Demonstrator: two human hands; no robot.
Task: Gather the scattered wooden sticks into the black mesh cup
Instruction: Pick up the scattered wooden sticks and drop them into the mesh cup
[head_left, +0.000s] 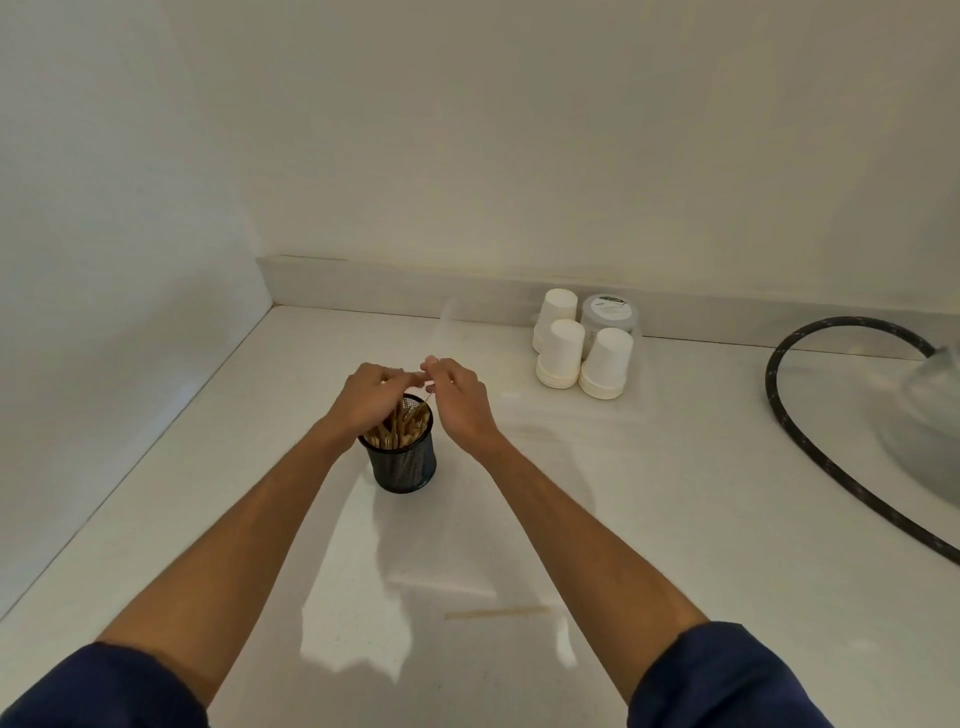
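Item 1, black mesh cup (404, 460): I see it upright on the white table (675, 519), near the middle of my view, packed with wooden sticks (397, 428) that stand on end and rise a little above the rim.

Item 2, left hand (363, 397): over the cup's left rim, fingers curled down onto the tops of the sticks; I read it as gripping them, though the fingertips are partly hidden.

Item 3, right hand (460, 397): just right of the cup's mouth, thumb and forefinger pinching a thin stick that slants down into the cup. The two hands nearly touch above the cup.

Item 4, loose stick (497, 613): one lies flat on the table, well toward me from the cup, between my forearms, lengthwise left to right.

Item 5, paper cups (582, 348): white stacks, upside down, grouped at the back wall to the right of the cup, around a grey-lidded container (609, 310).

Item 6, black hose (810, 431): curves across the table at far right.

Item 7, sleeves (104, 691): dark blue, pushed up on both arms.
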